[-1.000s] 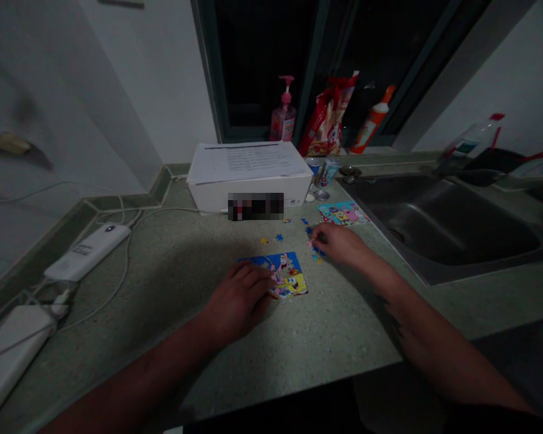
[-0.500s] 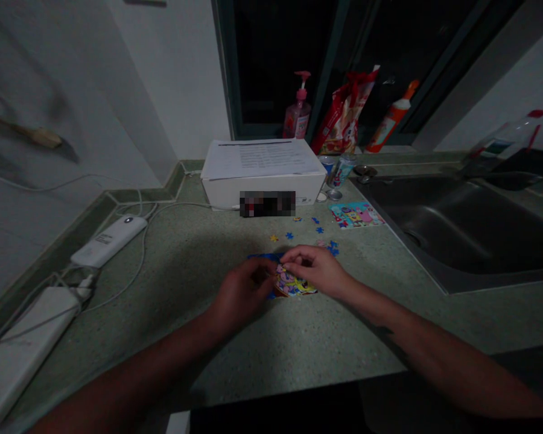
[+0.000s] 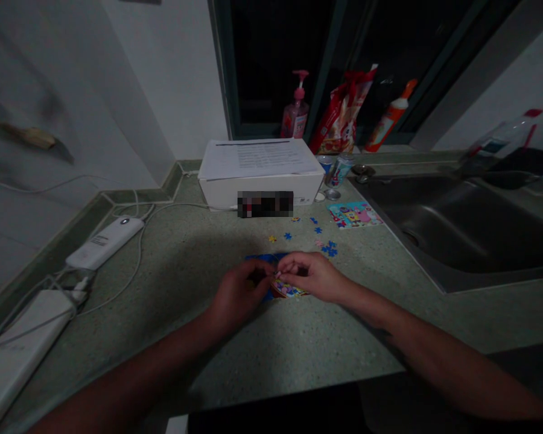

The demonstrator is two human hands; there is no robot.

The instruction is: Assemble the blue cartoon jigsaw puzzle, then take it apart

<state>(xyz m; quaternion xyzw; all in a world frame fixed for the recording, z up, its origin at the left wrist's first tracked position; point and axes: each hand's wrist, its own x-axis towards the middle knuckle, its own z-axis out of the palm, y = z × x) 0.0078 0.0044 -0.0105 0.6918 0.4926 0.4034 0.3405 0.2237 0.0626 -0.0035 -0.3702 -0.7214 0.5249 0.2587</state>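
Blue and yellow cartoon jigsaw puzzle (image 3: 286,289) lies on the speckled green tabletop (image 3: 185,343), partly under both hands. Left hand (image 3: 239,292) and right hand (image 3: 310,277) are curled, fingertips meeting above the puzzle; cannot tell if they grip a piece. Loose blue puzzle pieces (image 3: 328,249) lie just right, near a picture card (image 3: 353,214) beside the steel sink (image 3: 457,229).

Hands (image 3: 312,277) together, over cartoon jigsaw puzzle (image 3: 289,290)
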